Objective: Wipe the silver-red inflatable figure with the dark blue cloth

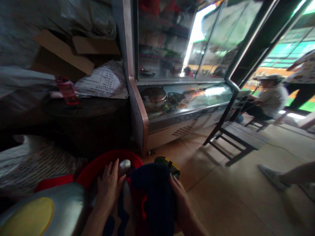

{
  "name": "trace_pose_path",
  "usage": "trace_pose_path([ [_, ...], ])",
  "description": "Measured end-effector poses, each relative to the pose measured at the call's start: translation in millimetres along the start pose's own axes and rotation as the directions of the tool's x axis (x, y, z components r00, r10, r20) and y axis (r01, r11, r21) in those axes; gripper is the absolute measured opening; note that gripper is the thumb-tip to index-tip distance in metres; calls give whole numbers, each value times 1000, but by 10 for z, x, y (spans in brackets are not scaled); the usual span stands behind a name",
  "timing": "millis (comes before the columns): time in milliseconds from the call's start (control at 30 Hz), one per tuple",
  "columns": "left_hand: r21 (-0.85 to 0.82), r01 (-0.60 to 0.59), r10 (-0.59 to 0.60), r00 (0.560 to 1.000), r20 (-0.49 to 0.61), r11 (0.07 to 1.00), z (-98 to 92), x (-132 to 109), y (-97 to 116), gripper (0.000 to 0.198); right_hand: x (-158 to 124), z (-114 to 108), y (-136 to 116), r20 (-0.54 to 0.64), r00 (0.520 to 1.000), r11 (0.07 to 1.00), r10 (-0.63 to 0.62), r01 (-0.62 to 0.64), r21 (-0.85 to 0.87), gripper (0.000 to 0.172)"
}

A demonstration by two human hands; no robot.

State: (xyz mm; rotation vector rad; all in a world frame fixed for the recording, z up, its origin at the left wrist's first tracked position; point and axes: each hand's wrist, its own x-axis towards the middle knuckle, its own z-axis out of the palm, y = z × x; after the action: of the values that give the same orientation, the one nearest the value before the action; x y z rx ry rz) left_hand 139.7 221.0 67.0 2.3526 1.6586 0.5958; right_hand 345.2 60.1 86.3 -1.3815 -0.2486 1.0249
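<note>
1. Left hand (pixel 108 186): fingers spread flat, palm down on a silver-and-blue shiny garment (pixel 123 209) lying over the rim of a round red plastic basin (pixel 98 167). Grip is open, pressing rather than clasping; looks like it pins the cloth in place.
2. Right hand (pixel 180 200): curled round the side of a dark navy fabric bundle with red trim (pixel 152 200), grip closed on it. Bundle sits low centre, between the two hands, touching the silver garment.
3. A silvery rounded piece (pixel 124 165) pokes up just beyond the left fingertips; can't tell whether it is part of the garment or a separate thing.
4. A yellow-and-black object (pixel 169 164) sits behind the bundle, mostly hidden by it; identity unclear.
5. Bottom left, silver cloth with a yellow oval patch (pixel 31 216), cut off by the frame edge.
6. Background: glass-fronted steel display cooler (pixel 182 108) holding pots, a seated person (pixel 268 98) at right, tiled floor (pixel 221 196). Motion blur softens everything.
</note>
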Motion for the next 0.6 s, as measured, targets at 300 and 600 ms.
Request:
trace_pose_path([
  [300,-45,-453,455,888,62,890,93,-453,77,56,-331,-651,353,705,691,716,-159,572,-399,45],
  [600,-149,-230,271,880,391,962,-38,-371,98,65,-86,-307,1409,873,291,-120,-391,925,-361,24],
])
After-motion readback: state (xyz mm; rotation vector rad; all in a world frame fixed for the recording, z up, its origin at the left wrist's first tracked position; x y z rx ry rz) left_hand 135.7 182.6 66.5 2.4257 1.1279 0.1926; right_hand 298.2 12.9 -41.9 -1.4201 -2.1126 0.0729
